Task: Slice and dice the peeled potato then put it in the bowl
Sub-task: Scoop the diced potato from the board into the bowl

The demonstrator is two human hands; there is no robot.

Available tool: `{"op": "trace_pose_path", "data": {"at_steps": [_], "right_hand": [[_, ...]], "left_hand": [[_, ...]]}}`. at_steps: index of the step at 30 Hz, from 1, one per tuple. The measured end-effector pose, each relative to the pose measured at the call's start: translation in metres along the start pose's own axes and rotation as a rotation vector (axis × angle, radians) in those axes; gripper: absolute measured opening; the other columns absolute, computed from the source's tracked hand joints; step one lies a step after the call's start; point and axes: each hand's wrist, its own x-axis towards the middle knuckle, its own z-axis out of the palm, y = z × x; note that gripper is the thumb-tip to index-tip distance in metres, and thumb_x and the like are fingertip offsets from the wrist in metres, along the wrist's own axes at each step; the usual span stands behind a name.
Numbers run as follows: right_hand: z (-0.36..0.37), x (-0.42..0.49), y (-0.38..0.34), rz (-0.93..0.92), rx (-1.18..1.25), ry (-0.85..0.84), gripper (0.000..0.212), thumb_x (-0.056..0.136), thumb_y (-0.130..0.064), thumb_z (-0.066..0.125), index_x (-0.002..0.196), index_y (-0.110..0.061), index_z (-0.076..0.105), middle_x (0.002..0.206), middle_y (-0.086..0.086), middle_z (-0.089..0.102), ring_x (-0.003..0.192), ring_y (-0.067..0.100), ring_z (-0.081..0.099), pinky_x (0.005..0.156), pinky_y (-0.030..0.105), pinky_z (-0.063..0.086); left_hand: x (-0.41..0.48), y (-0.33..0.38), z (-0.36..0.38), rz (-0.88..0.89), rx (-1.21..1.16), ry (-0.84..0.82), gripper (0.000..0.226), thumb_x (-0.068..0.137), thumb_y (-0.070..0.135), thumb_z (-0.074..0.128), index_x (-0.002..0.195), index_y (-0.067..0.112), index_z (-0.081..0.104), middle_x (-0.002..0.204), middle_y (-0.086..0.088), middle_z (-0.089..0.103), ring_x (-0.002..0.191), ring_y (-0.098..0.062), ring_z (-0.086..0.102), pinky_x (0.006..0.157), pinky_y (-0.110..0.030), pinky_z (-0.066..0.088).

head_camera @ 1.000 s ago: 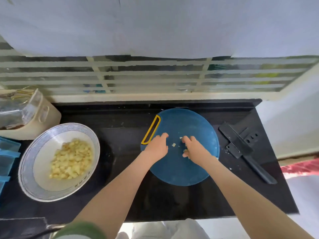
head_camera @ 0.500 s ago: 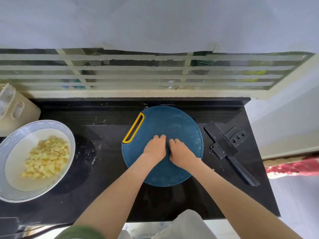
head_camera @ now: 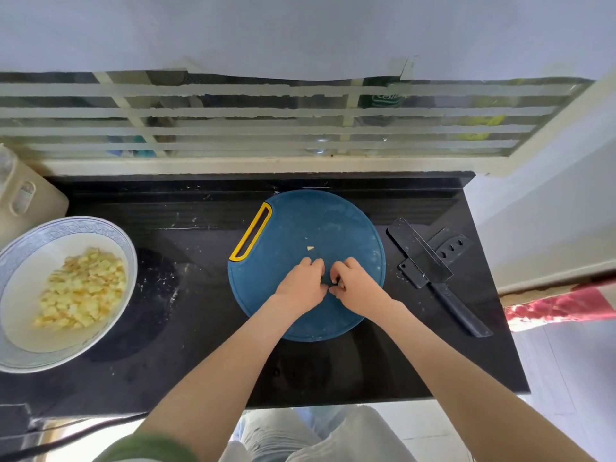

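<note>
Diced potato (head_camera: 80, 291): a pale yellow pile of cubes inside the bowl (head_camera: 130, 261), heaped toward the bowl's 3 o'clock side. The bowl is white with a blue patterned rim and sits on the bench (head_camera: 200, 328) at the 9 o'clock edge of the view, partly cut off by the frame.

One small potato scrap (head_camera: 310, 248) lies alone on the cutting board (head_camera: 333, 221), at 12 o'clock from the hands and clear of both.

The cutting board is round and dark blue, with a yellow-edged handle slot (head_camera: 251, 233) at its 10 o'clock rim. It lies flat on the bench, well apart from the bowl, which is at its 9 o'clock.

Left grip (head_camera: 301, 285): over the board's centre, knuckles up, fingers bent with the tips down at the board. Cannot tell if it holds anything.

Right grip (head_camera: 356, 283): just beside the left grip at its 3 o'clock, fingers curled inward toward it, nearly touching. Anything inside the curl is hidden, so its state is unclear too.

Knife (head_camera: 430, 271): black blade and handle, at 3 o'clock of the board, handle pointing to 5 o'clock. It lies across a black sheath (head_camera: 457, 245), with neither hand on it.

The bench is black stone with pale specks and smears. A cream container (head_camera: 26, 198) stands at 12 o'clock of the bowl. A barred window (head_camera: 300, 128) runs along the 12 o'clock side.
</note>
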Motion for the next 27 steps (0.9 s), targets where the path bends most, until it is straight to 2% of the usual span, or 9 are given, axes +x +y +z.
{"op": "trace_pose_path", "data": {"at_steps": [3,5,7,9,12,15,17,21,27], "right_hand": [[0.007,-0.002,0.000,-0.019,-0.068,-0.028,0.012,0.094,-0.010,0.053,0.106,-0.008,0.051,0.102,0.006,0.039,0.083,0.019,0.040,0.079,0.029,0.038],[0.009,-0.003,-0.002,-0.009,-0.037,-0.001,0.003,0.097,-0.009,0.048,0.098,-0.011,0.051,0.097,0.003,0.038,0.080,0.018,0.040,0.077,0.028,0.037],[0.009,-0.005,-0.003,0.012,0.010,0.037,0.005,0.097,-0.009,0.048,0.094,-0.013,0.050,0.094,0.002,0.038,0.076,0.016,0.040,0.074,0.023,0.032],[0.008,-0.007,-0.004,0.074,0.072,0.082,0.004,0.097,-0.010,0.049,0.093,-0.012,0.050,0.092,0.002,0.039,0.075,0.015,0.039,0.068,0.018,0.026],[0.003,-0.008,-0.002,0.217,0.192,0.166,0.010,0.096,-0.013,0.051,0.088,-0.012,0.045,0.088,0.002,0.045,0.073,0.014,0.042,0.060,0.021,0.029],[-0.003,-0.008,-0.003,0.281,0.266,0.186,0.011,0.096,-0.015,0.053,0.087,-0.011,0.048,0.081,0.002,0.053,0.073,0.016,0.051,0.058,0.018,0.038],[-0.007,-0.005,-0.007,0.318,0.327,0.202,0.010,0.096,-0.017,0.053,0.088,-0.012,0.050,0.080,0.004,0.058,0.075,0.020,0.057,0.064,0.023,0.046],[-0.018,0.008,-0.041,0.343,0.446,0.231,0.008,0.095,-0.019,0.056,0.090,-0.013,0.052,0.084,0.003,0.061,0.077,0.020,0.063,0.066,0.025,0.049],[-0.020,0.043,-0.146,0.167,0.471,0.207,0.007,0.093,-0.016,0.058,0.089,-0.014,0.053,0.080,0.000,0.059,0.066,0.011,0.058,0.066,0.027,0.050]], "left_hand": [[-0.003,0.004,0.004,0.028,0.074,0.010,0.019,0.096,0.016,0.052,0.114,0.009,0.048,0.115,-0.011,0.050,0.099,-0.025,0.055,0.082,-0.032,0.046],[-0.005,0.007,0.007,0.028,0.122,0.027,0.019,0.098,0.012,0.046,0.116,0.008,0.048,0.116,-0.012,0.050,0.100,-0.024,0.055,0.082,-0.030,0.046],[-0.007,0.012,0.011,0.019,0.171,0.054,0.021,0.098,0.010,0.045,0.119,0.007,0.047,0.119,-0.013,0.050,0.103,-0.023,0.055,0.084,-0.029,0.046],[-0.009,0.017,0.014,0.007,0.223,0.085,0.026,0.097,0.006,0.046,0.122,0.005,0.044,0.123,-0.014,0.048,0.109,-0.024,0.053,0.087,-0.029,0.046],[-0.007,0.021,0.015,-0.012,0.240,0.100,0.028,0.095,0.004,0.047,0.123,0.003,0.043,0.124,-0.016,0.049,0.112,-0.025,0.053,0.089,-0.029,0.046],[-0.007,0.019,0.005,-0.068,0.147,0.088,0.025,0.096,0.010,0.048,0.119,0.002,0.046,0.121,-0.016,0.052,0.108,-0.027,0.055,0.085,-0.029,0.046],[-0.007,0.014,-0.006,-0.111,0.048,0.092,0.024,0.096,0.013,0.049,0.117,0.001,0.049,0.118,-0.016,0.053,0.107,-0.028,0.056,0.085,-0.029,0.044],[-0.018,-0.012,-0.038,-0.178,-0.095,0.160,0.020,0.093,0.012,0.050,0.108,0.001,0.055,0.111,-0.013,0.056,0.102,-0.025,0.055,0.076,-0.024,0.039],[-0.058,-0.077,-0.107,-0.344,-0.196,0.324,0.018,0.090,0.011,0.052,0.105,0.004,0.059,0.110,-0.011,0.060,0.103,-0.024,0.057,0.082,-0.029,0.043]]}}
